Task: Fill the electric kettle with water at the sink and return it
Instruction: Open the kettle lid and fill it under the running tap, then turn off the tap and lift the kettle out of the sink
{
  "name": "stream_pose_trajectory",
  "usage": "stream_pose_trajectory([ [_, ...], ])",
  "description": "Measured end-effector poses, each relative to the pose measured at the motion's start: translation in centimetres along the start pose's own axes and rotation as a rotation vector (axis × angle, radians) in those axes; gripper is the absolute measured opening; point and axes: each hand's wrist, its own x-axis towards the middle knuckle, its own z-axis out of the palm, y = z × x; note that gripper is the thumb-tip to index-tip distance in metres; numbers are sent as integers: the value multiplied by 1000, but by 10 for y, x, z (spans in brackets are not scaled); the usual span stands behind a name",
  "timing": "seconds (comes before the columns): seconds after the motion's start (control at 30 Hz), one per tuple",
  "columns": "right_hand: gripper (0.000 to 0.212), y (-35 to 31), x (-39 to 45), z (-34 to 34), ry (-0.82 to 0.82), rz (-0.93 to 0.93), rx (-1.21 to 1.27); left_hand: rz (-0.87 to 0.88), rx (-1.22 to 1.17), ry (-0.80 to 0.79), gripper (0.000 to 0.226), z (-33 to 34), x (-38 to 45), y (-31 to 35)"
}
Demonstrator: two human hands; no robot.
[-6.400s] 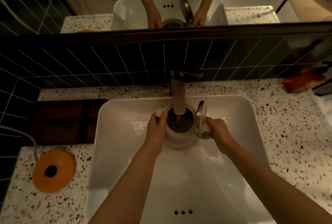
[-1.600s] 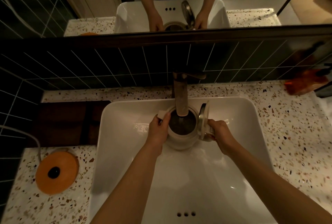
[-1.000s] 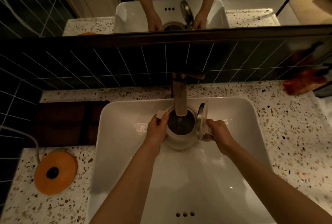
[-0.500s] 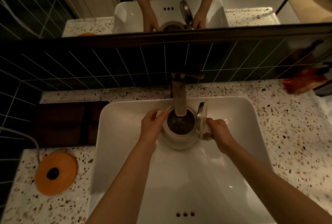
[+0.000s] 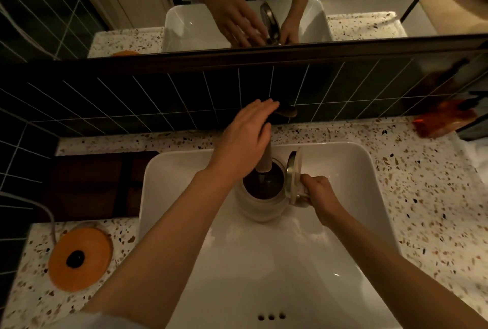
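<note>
Left hand [image 5: 244, 138] now off the kettle [image 5: 260, 195], fingers spread, reaching for the tap lever [image 5: 286, 111]; filling likely ending. Right hand [image 5: 318, 194] clamped on the handle, kettle in the sink [image 5: 351, 159].

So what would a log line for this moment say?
left hand at tap lever | right hand holds kettle under spout | lid open

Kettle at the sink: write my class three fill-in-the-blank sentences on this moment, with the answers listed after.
1. The white kettle stands inside the ____, under the tap's spout.
2. The right hand holds the kettle's handle, while the left hand reaches up over the ____.
3. The kettle's lid is ____.
4. The orange kettle base lies on the counter, on the basin's ____ side.

Answers: sink; tap; open; left
</note>
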Motion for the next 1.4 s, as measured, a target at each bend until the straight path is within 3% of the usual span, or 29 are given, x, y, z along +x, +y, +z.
stream_pose_trajectory([
  [0.23, 33, 0, 0, -1, -11, -3, -9, 110, 262, -180, 56, 20, -3, -13],
  [0.97, 34, 1, 2, -2, -27, -5, -22, 139, 280, -126, 56, 19, -2, -14],
  [1.17, 32, 1, 2, -1, 6, -8, -34, 178, 430, -189, 55, 25, 0, -15],
  [1.3, 37, -1, 1, -1, 16, -3, -21, 187, 380, -155, 52, 27, -1, -15],
  [1.4, 40, -4, -1, 0, 10, 3, -3, 96, 150, -53, 49, 24, -9, -19],
])
